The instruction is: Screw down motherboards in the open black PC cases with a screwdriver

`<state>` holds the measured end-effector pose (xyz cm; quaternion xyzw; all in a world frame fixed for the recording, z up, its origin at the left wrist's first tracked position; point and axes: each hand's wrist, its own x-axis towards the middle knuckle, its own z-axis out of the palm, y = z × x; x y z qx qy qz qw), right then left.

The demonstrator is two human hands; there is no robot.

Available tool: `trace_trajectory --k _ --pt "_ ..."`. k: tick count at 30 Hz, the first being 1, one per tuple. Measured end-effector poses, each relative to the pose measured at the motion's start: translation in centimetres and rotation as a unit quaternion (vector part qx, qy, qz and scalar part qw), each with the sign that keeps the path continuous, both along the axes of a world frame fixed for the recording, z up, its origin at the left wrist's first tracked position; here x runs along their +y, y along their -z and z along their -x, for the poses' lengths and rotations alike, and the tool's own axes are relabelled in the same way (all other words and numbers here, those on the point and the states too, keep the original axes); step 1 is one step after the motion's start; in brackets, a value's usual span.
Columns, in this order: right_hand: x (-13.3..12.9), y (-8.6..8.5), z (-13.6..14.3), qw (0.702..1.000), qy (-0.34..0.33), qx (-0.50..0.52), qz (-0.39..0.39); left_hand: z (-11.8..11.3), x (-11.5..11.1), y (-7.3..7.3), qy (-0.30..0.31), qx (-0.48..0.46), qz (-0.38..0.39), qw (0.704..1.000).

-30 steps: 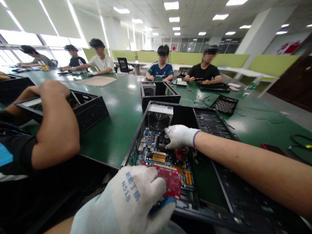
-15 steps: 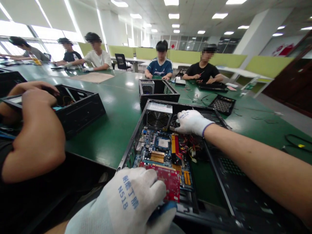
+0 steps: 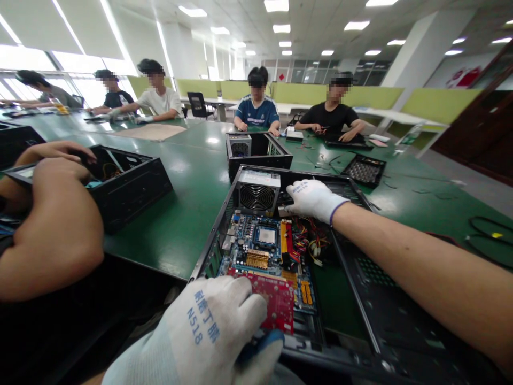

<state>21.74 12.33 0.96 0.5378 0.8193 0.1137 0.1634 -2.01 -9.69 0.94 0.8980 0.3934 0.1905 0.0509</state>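
An open black computer case (image 3: 216, 235) lies in front of me, with a blue motherboard (image 3: 246, 233) inside and a power supply (image 3: 257, 195) at its far left corner. My left hand (image 3: 216, 326), in a white glove, is closed at the near left edge of the case, at a red card (image 3: 276, 302); its fingertips are partly hidden. My right hand (image 3: 310, 198), also gloved, reaches beside the power supply above bundled wires (image 3: 312, 240). Its fingers are bent, and what lies under them is hard to make out.
On the left, a person's bare arms (image 3: 60, 214) reach into another black case (image 3: 136, 187). A smaller case (image 3: 260, 155) stands just beyond mine. A black perforated part (image 3: 364, 170) and loose cables (image 3: 489, 235) lie to the right. Several people sit around the green table (image 3: 196, 187).
My right hand has shifted slightly, its thumb and fingers a little more apart. My left hand stays at the red card. The view has moved slightly.
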Motion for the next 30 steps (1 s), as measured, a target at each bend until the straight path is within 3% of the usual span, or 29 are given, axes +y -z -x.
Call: trace_trajectory --k 10,13,16,19,23,27,30 --pt "-4.1 -3.5 -4.2 0.982 -0.047 0.177 0.050 -0.1 1.4 -1.2 -0.014 0.019 0.034 0.999" --pt "-5.3 -3.0 -5.8 0.973 -0.055 0.224 0.032 -1.1 3.9 -1.8 0.001 0.090 0.037 0.995" --pt "-5.6 -1.8 -6.8 0.961 -0.070 0.267 -0.014 -3.3 8.0 -1.9 0.005 0.183 0.066 0.981" --pt "-5.4 -0.7 -7.4 0.937 -0.092 0.329 -0.068 -6.1 12.8 -0.8 -0.032 0.276 0.115 0.954" --pt "-5.0 0.1 -8.1 0.925 -0.092 0.357 -0.088 -8.8 17.8 2.3 -0.020 0.330 0.148 0.932" --pt "-5.0 0.3 -8.6 0.928 -0.098 0.353 -0.070 -9.8 20.0 5.0 -0.012 0.351 0.182 0.919" --pt "-5.2 0.3 -8.6 0.928 -0.108 0.353 -0.058 -9.7 20.5 6.1 0.002 0.375 0.190 0.907"
